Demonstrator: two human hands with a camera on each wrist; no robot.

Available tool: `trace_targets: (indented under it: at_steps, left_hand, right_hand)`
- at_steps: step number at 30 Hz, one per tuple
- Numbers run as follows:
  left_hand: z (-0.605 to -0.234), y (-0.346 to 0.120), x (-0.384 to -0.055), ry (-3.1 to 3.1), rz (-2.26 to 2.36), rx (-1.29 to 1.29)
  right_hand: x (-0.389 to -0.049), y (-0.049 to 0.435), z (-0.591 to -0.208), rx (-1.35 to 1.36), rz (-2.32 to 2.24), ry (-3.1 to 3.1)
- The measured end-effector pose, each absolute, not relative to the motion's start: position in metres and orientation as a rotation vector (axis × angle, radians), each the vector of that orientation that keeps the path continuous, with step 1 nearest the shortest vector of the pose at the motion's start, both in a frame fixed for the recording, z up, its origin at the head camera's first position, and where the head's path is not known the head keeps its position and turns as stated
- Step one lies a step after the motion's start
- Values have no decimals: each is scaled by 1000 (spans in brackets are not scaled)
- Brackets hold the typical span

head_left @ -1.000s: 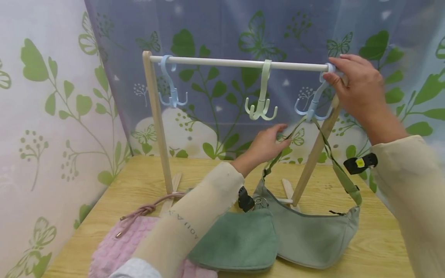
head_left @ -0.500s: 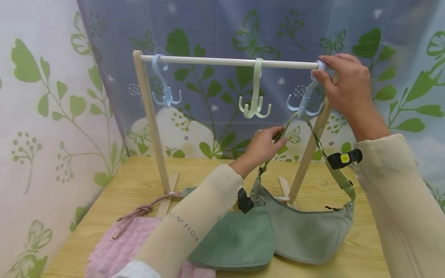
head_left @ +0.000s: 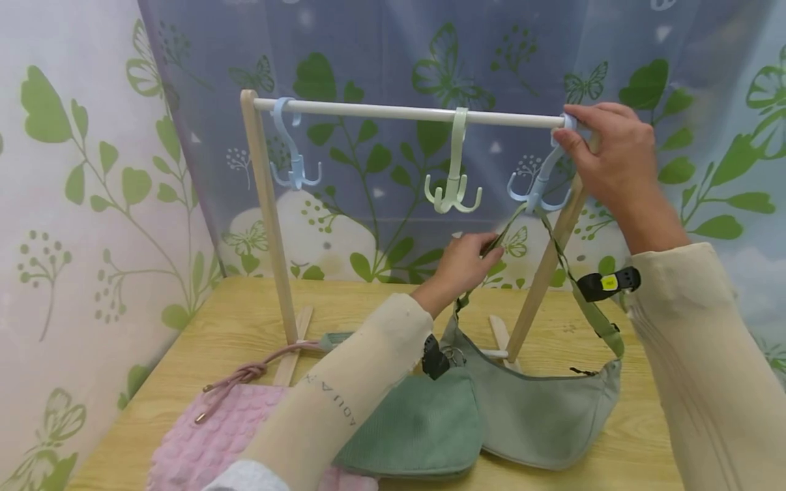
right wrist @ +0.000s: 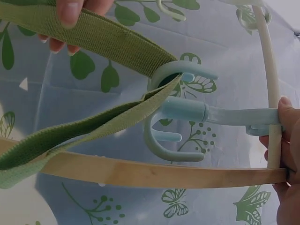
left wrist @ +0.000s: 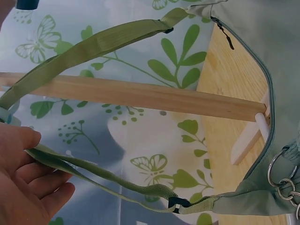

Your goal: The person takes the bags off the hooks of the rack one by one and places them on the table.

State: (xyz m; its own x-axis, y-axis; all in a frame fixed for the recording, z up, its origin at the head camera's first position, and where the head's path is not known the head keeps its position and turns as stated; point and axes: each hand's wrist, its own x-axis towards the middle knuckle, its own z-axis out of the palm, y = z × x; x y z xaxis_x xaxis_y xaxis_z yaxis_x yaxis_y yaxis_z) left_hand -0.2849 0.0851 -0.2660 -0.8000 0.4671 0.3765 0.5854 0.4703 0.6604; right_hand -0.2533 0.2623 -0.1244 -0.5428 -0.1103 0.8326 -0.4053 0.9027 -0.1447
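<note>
A grey-green shoulder bag point(head_left: 540, 416) is on the table, its green strap point(left wrist: 112, 40) looped up over one prong of the right-hand light-blue hook point(right wrist: 183, 110). My left hand point(head_left: 463, 262) pinches the left side of that strap between thumb and fingers, a little below the hook, as the right wrist view also shows. At the rack's upper right corner, my right hand point(head_left: 617, 153) grips the top of the blue hook where it hangs on the white rod point(head_left: 387, 111); the thumb is in front and fingers reach behind the rod and wooden post point(right wrist: 159, 173).
A pale green hook point(head_left: 454, 164) hangs mid-rod, and another blue hook point(head_left: 291, 146) hangs at the left. A darker green corduroy bag point(head_left: 424, 426) and a fluffy pink bag point(head_left: 209, 433) with a knotted cord lie in front, partly under the left sleeve. A patterned curtain hangs behind.
My left fingers have drawn in around the strap and moved slightly down. The right hand keeps its grip at the corner. The head view has shifted a little.
</note>
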Motion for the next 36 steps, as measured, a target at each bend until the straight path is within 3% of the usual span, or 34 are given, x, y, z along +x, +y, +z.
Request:
trace_targets:
  at_steps: [36]
  left_hand:
    - [-263,83,-284,-2332,-1272,-913]
  right_hand:
    - [-249,260,-121,312,411,-2154]
